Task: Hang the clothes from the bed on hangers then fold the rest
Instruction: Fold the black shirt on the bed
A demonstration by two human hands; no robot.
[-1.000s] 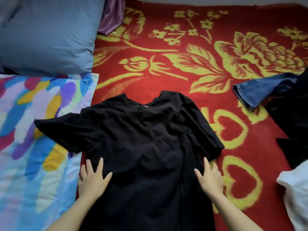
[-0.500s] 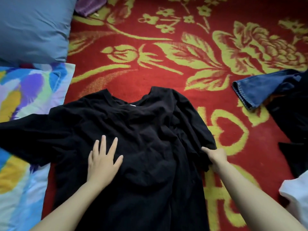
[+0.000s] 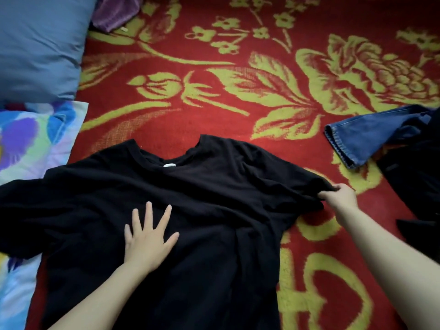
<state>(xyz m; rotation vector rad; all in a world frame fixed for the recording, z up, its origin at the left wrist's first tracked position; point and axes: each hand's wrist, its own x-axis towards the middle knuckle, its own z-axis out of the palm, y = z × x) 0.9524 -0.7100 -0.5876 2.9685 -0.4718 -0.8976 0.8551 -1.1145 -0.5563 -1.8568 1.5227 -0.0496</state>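
The left hand (image 3: 148, 241) lies flat on the chest of the black short-sleeved T-shirt (image 3: 214, 198). Its fingers are straight and spread apart, and the palm presses the cloth down. The right hand (image 3: 340, 196) is at the end of the sleeve on the right side and pinches the hem between the thumb and the curled fingers, so this sleeve is stretched out to the side.

The T-shirt is spread on the bed with the collar away from the person, and a small white label (image 3: 169, 165) shows inside the neck opening. Its other sleeve reaches over the many-coloured patterned sheet (image 3: 31, 139) at the left (blue, purple and yellow patches). Under the shirt is the red bedspread with yellow-green flowers (image 3: 238, 120).

Beyond the right hand, apart from it, lies a blue denim trouser leg (image 3: 364, 136). A dark garment (image 3: 414, 177) partly covers it at the right edge; its kind I cannot tell. At the far left is a grey-blue pillow (image 3: 40, 44), and just beside it a piece of purple cloth (image 3: 114, 10).
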